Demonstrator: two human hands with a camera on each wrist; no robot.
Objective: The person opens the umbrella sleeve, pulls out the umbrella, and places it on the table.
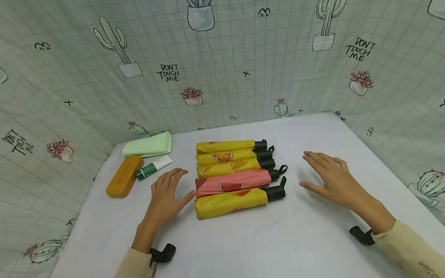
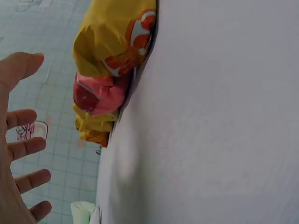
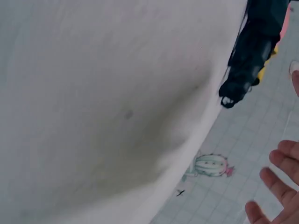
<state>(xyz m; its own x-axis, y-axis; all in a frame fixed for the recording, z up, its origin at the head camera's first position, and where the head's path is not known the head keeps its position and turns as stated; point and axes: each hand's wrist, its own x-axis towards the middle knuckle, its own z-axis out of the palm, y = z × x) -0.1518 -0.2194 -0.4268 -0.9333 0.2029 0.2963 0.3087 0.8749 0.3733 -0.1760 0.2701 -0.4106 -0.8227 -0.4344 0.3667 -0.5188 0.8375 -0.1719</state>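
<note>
Several folded umbrellas lie side by side on the white table, their black handles toward the right. Nearest the person is a yellow umbrella (image 1: 227, 202), with a pink watermelon-print umbrella (image 1: 234, 182) right behind it. Farther back are more yellow ones, including an orange-slice umbrella (image 1: 226, 157). My left hand (image 1: 168, 197) hovers at their left ends, fingers spread and holding nothing; its thumb points at the pink umbrella, and whether it touches cannot be told. To the right of the handles, my right hand (image 1: 330, 179) is held apart from them with fingers extended and nothing in its grasp.
On the table's left side lie an orange-brown block (image 1: 123, 177), a green and white tube (image 1: 154, 167) and a folded pale green cloth (image 1: 148, 144). A cactus-print curtain (image 1: 222, 69) hangs behind and beside the white table (image 1: 264, 247).
</note>
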